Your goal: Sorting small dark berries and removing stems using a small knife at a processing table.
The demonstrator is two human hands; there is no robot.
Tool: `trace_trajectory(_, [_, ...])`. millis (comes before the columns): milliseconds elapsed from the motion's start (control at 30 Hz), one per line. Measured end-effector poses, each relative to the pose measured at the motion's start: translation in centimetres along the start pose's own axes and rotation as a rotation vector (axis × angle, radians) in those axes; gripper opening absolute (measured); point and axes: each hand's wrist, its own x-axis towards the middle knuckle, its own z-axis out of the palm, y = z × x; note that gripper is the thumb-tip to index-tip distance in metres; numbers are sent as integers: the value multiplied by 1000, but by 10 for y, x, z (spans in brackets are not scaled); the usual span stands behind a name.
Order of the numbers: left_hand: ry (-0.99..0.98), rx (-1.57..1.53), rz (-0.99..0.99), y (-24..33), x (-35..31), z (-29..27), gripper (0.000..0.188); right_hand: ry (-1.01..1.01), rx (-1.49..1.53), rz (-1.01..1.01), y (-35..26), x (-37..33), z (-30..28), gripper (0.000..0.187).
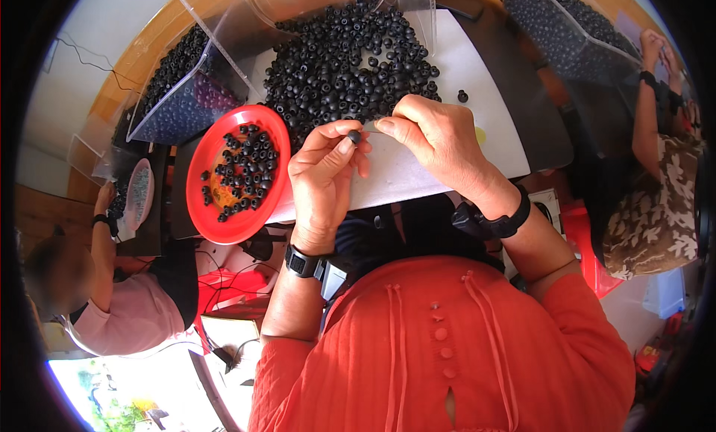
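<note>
Between the thumb and fingers of my left hand is a small round black plastic part. My right hand is closed in a pinch just to the right of it. Something thin and pale seems to show at those fingertips, too small to name. Beyond both hands spreads a large heap of similar hollow black parts on a white tabletop. Left of my left hand, a red oval plate carries more black parts. One loose part lies apart, right of the heap.
A clear bin full of black parts stands behind the plate, and another bin is at the far right. Co-workers sit on both sides, one in a pink top, one in camouflage clothing. Cables hang below the table's left side.
</note>
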Motion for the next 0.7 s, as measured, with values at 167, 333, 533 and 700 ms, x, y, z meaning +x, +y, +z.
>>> trace_trajectory(167, [-2, -21, 8, -2, 0, -3, 23, -47, 86, 64, -6, 4, -2, 38])
trace_trajectory(333, [41, 0, 11, 0, -1, 3, 24, -36, 55, 25, 2, 1, 4, 43])
trace_trajectory(533, [27, 48, 21, 0, -1, 3, 25, -11, 20, -7, 6, 0, 8, 44])
trace_trajectory(700, [-3, 83, 42, 0, -2, 4, 25, -22, -14, -19, 5, -1, 9, 44])
